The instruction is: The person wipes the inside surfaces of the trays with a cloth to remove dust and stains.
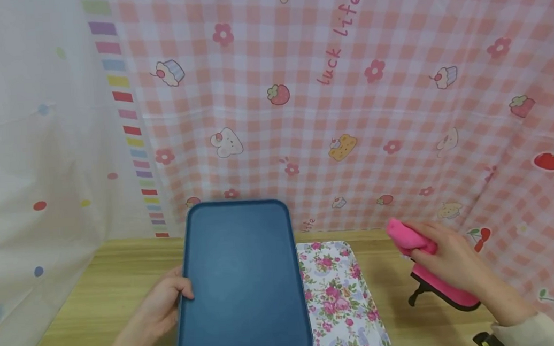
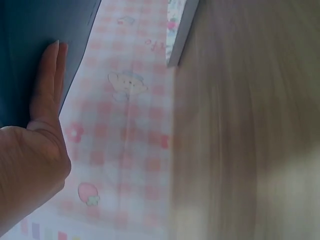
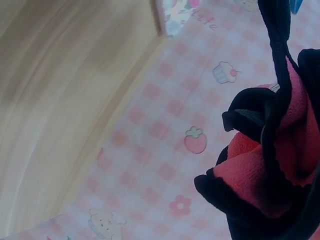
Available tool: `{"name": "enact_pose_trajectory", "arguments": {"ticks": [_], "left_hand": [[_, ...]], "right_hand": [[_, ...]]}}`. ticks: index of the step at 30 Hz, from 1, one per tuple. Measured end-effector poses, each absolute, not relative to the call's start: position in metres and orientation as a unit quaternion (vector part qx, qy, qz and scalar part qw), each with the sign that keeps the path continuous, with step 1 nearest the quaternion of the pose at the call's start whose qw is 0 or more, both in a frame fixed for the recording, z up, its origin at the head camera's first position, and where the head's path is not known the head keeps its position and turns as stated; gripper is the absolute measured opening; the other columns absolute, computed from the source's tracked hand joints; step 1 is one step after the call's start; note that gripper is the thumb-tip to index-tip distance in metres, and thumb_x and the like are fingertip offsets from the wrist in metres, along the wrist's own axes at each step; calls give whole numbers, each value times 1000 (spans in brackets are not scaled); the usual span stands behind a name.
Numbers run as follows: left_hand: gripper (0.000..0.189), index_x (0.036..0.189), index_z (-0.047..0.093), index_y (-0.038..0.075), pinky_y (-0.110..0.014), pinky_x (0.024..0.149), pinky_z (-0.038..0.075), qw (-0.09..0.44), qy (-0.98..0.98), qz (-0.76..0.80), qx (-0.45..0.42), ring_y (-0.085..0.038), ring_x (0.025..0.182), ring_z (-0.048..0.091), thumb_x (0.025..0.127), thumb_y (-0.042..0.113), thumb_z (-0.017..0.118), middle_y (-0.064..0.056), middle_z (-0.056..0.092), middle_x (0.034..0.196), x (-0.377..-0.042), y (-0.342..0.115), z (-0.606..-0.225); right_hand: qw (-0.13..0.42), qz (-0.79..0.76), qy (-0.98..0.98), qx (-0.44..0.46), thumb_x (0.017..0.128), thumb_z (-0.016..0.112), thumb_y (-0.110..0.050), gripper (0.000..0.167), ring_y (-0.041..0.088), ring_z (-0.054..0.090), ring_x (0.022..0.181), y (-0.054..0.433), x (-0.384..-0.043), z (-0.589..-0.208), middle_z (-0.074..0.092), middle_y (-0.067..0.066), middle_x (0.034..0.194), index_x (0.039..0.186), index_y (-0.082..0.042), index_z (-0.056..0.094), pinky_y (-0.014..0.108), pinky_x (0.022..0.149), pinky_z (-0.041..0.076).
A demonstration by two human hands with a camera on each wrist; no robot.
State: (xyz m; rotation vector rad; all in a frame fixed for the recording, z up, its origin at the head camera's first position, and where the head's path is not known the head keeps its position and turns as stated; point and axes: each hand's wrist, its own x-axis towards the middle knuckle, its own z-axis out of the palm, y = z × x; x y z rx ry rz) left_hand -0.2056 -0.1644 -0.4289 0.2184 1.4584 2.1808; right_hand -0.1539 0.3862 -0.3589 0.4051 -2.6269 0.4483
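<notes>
My left hand (image 1: 163,304) grips a dark blue rectangular tray (image 1: 241,282) by its left edge, thumb over the front rim. Fingers lie straight against the tray's back in the left wrist view. The tray is tilted up, its flat inner face toward me. At the right, my right hand (image 1: 449,257) holds a bunched pink cloth (image 1: 406,236) with black edging. Part of the cloth bulges out past the fingertips and part hangs below the palm. The right wrist view shows its folds (image 3: 245,180) and a black strap close up; the right hand is hidden there.
A flat white piece with a pink floral pattern (image 1: 336,303) lies on the wooden table (image 1: 97,293), partly behind the blue tray. A pink checked curtain (image 1: 253,115) closes off the back and right. A white dotted curtain (image 1: 39,157) hangs at the left.
</notes>
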Motion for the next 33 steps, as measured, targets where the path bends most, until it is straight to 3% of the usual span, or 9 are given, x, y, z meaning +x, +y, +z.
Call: {"name": "enact_pose_trajectory", "arguments": {"ticks": [7, 16, 27, 33], "left_hand": [[62, 134, 46, 1, -36, 87, 56, 246, 544, 800, 66, -20, 101, 65, 73, -11, 44, -5, 65, 111, -206, -143, -430], [76, 145, 30, -7, -34, 87, 55, 230, 559, 796, 36, -19, 102, 61, 70, -9, 43, -7, 58, 116, -204, -120, -430], [61, 132, 42, -1, -34, 84, 55, 235, 536, 810, 42, -19, 97, 63, 71, -8, 44, -6, 62, 109, -202, -105, -429], [59, 131, 44, 1, -35, 85, 56, 246, 518, 818, 48, -20, 97, 65, 72, -7, 44, -6, 64, 109, -200, -96, -430]], "right_hand": [[227, 189, -943, 154, 82, 82, -5, 55, 25, 58, 86, 372, -160, -353, 71, 17, 117, 135, -4, 68, 33, 66, 47], [236, 193, -939, 159, 84, 81, -7, 52, 21, 58, 83, 352, -167, -348, 73, 10, 116, 134, -11, 70, 32, 66, 46], [249, 219, -922, 202, 82, 79, 2, 55, 21, 62, 89, 333, -181, -348, 72, 15, 123, 135, -6, 69, 33, 69, 52], [238, 224, -922, 207, 84, 78, 1, 51, 21, 57, 80, 325, -184, -342, 70, 13, 114, 134, -4, 69, 31, 63, 49]]}}
